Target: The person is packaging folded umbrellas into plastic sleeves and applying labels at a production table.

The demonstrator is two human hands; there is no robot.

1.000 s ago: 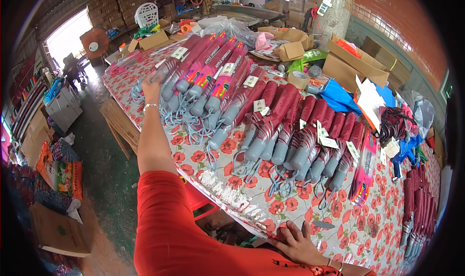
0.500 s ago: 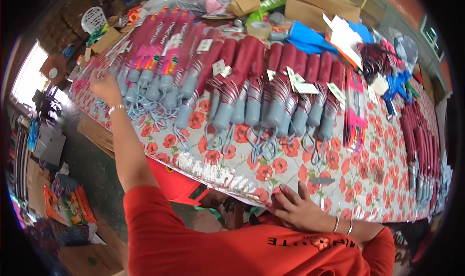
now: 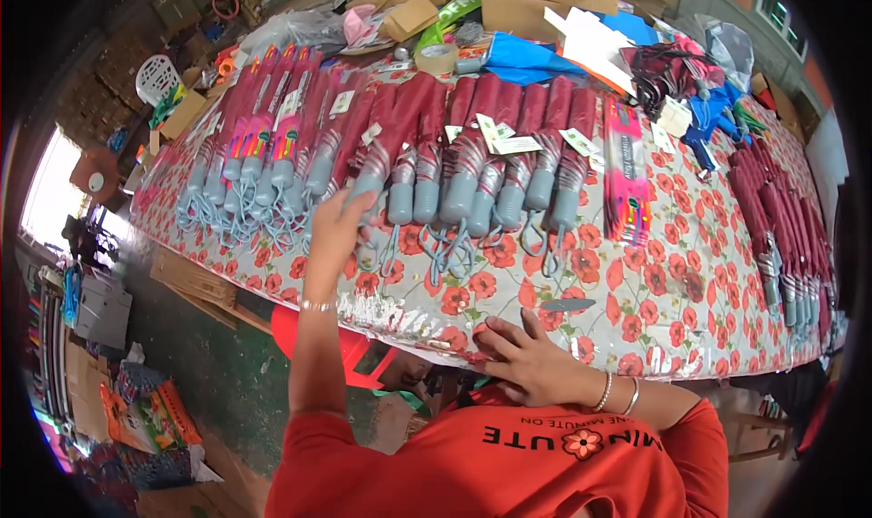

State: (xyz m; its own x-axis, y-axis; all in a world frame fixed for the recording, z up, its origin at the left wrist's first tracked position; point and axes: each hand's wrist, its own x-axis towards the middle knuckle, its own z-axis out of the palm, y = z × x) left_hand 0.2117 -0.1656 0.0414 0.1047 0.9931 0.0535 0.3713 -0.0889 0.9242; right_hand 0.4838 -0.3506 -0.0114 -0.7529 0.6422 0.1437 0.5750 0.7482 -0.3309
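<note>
Left hand [image 3: 341,223] is up on the counter [image 3: 690,273] now, fingers curled loosely over the grey handle of a folded maroon umbrella [image 3: 386,150] near the front edge, left of the middle; whether that grip truly closes on the handle I cannot tell, the fingers hide it. Right hand [image 3: 527,359] lies flat on the front edge, fingers spread wide, holding nothing, just pressing the poppy-printed cloth. The long row of folded umbrellas [image 3: 509,154] runs along the middle of the counter, handles toward the person, wrist loops dangling onto the cloth. Containers next: cardboard boxes [image 3: 536,0] crowd the far edge, contents not clear from here, with white cards [image 3: 590,41] and a blue sheet [image 3: 527,59] lying in front of them, and a roll of tape [image 3: 438,57] beside them. A second batch of maroon umbrellas [image 3: 781,218] lies by the right edge, and a pink packet [image 3: 627,173] sits between the two groups. Against half a second ago: the left hand was out at the far left corner of the counter, at the end of the row; it has swung in toward the middle. The right hand has stayed on the front edge. The touched umbrella lies directly under the left fingers, well apart from the right hand.
</note>
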